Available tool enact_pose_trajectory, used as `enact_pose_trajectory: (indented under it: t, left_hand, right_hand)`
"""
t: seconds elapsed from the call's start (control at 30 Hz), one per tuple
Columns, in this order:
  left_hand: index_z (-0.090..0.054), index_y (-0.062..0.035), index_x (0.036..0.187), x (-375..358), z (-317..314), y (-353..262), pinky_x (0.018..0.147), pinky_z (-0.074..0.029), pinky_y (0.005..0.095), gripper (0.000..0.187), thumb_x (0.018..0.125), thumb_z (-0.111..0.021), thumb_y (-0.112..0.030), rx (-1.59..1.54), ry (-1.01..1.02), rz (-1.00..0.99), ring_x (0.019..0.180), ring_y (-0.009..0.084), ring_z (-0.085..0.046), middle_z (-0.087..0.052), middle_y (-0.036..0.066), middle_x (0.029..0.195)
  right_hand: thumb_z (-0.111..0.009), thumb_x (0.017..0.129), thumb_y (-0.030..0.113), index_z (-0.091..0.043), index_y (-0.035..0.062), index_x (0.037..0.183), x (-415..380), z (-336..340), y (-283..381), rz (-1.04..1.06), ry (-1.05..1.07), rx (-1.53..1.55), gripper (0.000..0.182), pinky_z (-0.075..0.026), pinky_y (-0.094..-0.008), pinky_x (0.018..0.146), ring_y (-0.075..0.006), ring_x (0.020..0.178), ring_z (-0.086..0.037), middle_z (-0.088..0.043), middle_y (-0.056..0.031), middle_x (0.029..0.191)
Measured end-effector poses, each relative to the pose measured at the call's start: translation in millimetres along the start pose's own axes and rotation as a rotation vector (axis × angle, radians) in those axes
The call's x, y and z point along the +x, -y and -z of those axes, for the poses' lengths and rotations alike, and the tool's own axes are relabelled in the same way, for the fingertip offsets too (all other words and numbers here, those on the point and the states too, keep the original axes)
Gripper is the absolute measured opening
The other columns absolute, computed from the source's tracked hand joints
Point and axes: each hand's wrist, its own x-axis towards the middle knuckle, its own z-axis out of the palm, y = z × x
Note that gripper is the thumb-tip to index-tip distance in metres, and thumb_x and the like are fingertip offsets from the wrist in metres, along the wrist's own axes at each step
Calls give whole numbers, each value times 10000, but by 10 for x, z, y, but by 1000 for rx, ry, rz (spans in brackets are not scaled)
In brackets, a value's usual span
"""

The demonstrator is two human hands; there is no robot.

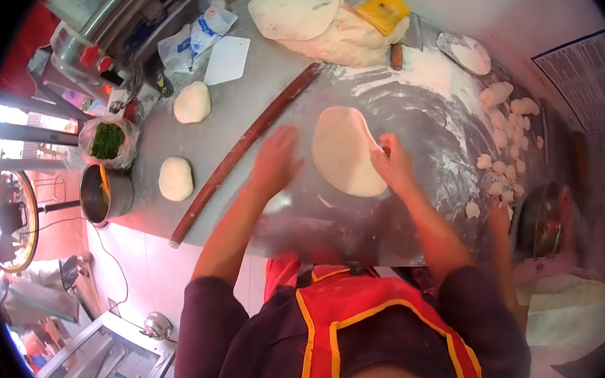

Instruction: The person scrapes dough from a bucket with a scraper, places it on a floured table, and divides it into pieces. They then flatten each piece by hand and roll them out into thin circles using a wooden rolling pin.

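Right hand (393, 162): pinching edge of flat dough (342, 153) at its three o'clock, dough lying mid-worktop (222, 138). Left hand (275, 161): hovering wide, blurred, at dough's nine o'clock, beside rolling pin (244, 144).

– What does this person wear?
– A red apron (380, 295) with narrow yellow edging (307, 318), which makes curved lines.
– And beside the apron?
– There is a dark shirt (266, 347), slightly purplish. Left of the apron is its left sleeve (210, 323), right of it the right sleeve (473, 293); both are short.
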Motion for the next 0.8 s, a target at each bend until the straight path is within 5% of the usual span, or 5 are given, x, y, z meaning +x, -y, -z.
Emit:
enact_pose_trajectory:
  t: [0.07,0.17,0.3,0.53,0.8]
  left_hand:
    - [-525,-32,1279,610,-273,-200,1080,-375,433,634,734,-785,-223,-55,40,-153,1290,349,-451,-516,155,1365]
    - [-556,-56,1255,1257,-472,-298,1031,-402,446,565,757,-765,-219,-32,326,-170,1255,338,-482,-539,150,1327]
    - [-638,-57,1076,1589,-304,-331,929,-446,451,366,771,-750,-225,-31,825,-76,1118,352,-551,-588,160,1187]
    - [-635,-72,957,1968,599,-561,742,-495,478,164,879,-622,-215,-191,203,-342,866,363,-642,-662,158,867]
    - [-633,-122,920,1230,-281,-53,733,-519,437,117,814,-584,-115,58,83,-304,877,306,-655,-666,108,856]
  right_hand:
    - [-714,761,173,-610,30,956,75,-124,-254,-6,0,-288,263,-505,-418,659,-340,691,-654,-666,-159,763]
    - [-736,745,217,-653,18,971,184,66,-55,-345,203,93,312,-499,-374,638,-258,652,-648,-670,-129,745]
    - [-718,785,166,-685,16,963,184,212,-155,-250,299,297,235,-464,-301,605,-120,643,-578,-653,-67,733]
    - [-655,868,83,-684,42,1029,556,1230,546,-45,71,280,169,-436,-263,597,-78,647,-539,-633,-30,725]
    - [-595,869,43,-710,107,1040,313,66,-19,120,-36,8,216,-531,-396,756,-351,846,-668,-706,-139,952]
